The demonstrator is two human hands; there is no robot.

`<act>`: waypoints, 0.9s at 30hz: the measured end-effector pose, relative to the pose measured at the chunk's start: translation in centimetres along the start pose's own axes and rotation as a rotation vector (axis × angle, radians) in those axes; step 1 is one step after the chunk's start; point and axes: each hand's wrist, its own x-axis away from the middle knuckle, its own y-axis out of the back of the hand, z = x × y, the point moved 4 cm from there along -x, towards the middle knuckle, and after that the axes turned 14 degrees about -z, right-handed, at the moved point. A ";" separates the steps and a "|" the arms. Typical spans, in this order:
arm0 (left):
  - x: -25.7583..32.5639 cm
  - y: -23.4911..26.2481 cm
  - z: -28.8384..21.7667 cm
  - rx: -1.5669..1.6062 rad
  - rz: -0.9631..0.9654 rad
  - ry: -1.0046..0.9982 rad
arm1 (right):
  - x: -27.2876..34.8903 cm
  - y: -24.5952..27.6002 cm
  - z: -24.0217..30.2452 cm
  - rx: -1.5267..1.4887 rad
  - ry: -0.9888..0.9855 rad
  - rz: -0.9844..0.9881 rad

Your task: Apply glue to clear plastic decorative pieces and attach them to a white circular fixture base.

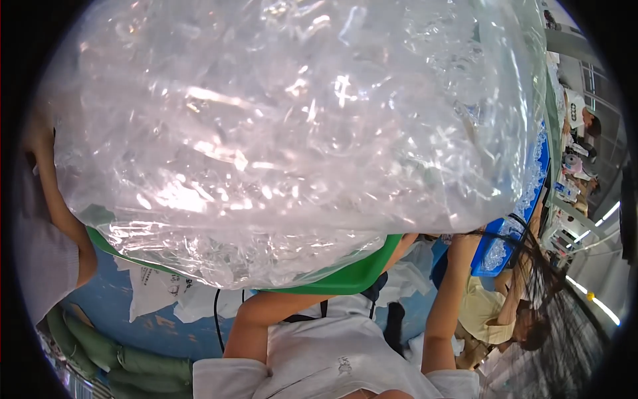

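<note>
A large clear plastic bag (299, 133), packed with shiny transparent pieces too blurred to name, fills most of the view. Beneath its lower edge shows a green tray (332, 282). My left forearm (279, 304) bends across under the tray, and its hand is hidden behind the tray and bag. My right forearm (458, 266) rises to the bag's lower right edge, where the bag covers the hand. Neither hand's fingers show, so I cannot tell what they hold.
At the left, another person's arm (56, 193) reaches to the bag's side. Blue trays (490, 263) of clear pieces stand at the right, near a person in a yellow shirt (485, 316). Green sacks (146, 362) lie lower left; white sacks (156, 292) rest on the blue floor.
</note>
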 end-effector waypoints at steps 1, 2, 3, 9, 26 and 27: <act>-0.2 0.2 0.0 -0.009 0.013 -0.007 | 0.0 0.2 0.3 0.090 0.039 -0.021; -0.2 0.8 0.2 -0.024 0.020 -0.007 | 0.1 -0.1 0.7 0.084 0.048 -0.015; -0.4 1.1 0.2 -0.029 0.031 -0.011 | 0.1 -0.2 0.9 0.184 0.097 0.009; -0.6 2.0 0.4 -0.078 0.123 -0.041 | 0.8 -1.7 4.3 0.320 0.437 0.030; -0.8 0.5 0.3 0.072 -0.047 0.034 | 0.9 -2.2 3.2 0.294 0.550 -0.043; -1.0 0.7 0.4 0.116 -0.047 0.021 | 0.8 -2.2 3.1 0.286 0.535 -0.047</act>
